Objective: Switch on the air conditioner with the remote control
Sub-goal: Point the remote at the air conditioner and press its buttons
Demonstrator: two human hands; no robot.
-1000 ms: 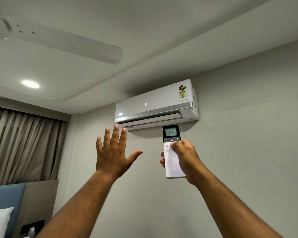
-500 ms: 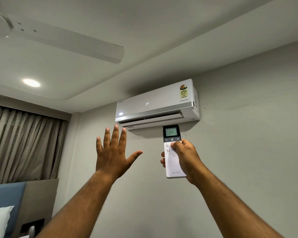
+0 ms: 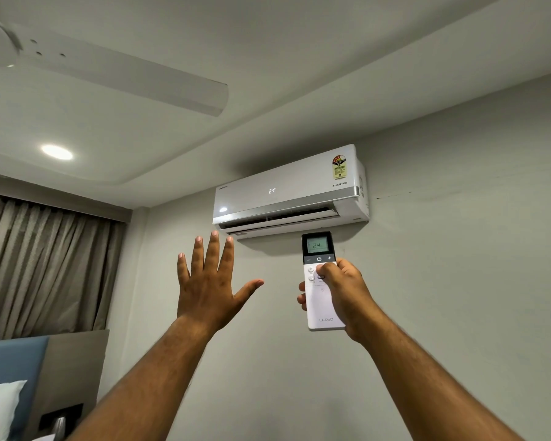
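Observation:
A white wall-mounted air conditioner [image 3: 287, 189] hangs high on the grey wall; its front shows a lit "24" and its bottom flap stands partly open. Just below it, my right hand [image 3: 344, 291] grips a white remote control [image 3: 320, 300], held upright and aimed at the unit. The remote's screen reads 24 and my thumb rests on the buttons below the power key. My left hand [image 3: 209, 281] is raised to the left of the remote, palm toward the unit, fingers spread and holding nothing.
A white ceiling fan blade [image 3: 124, 78] reaches across the upper left, near a round ceiling light [image 3: 57, 152]. Beige curtains [image 3: 42, 268] hang at the left. A blue headboard [image 3: 10, 374] and a white pillow [image 3: 0, 409] sit at the lower left.
The air conditioner's bottom flap has opened a little further. Both hands stay almost where they were.

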